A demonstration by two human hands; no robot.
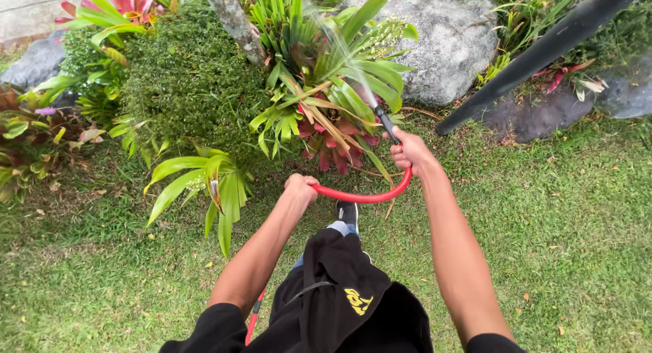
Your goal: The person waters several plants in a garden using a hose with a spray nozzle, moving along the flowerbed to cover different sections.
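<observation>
My right hand [409,153] grips a red garden hose [367,195] just behind its dark nozzle [387,123]. A thin spray of water [337,47] shoots from the nozzle up and left over the plants. My left hand [301,189] is closed around the same hose lower down, where it curves in a loop between both hands. The hose continues down past my left leg [254,319]. Straight ahead stands a green and red leafy plant [333,112], wetted by the spray.
A dense green bush [190,81] and more leafy plants [204,183] fill the bed to the left. A large grey boulder [441,41] sits behind. A dark slanted pole [543,51] crosses the upper right. Grass [570,210] lies all around my feet.
</observation>
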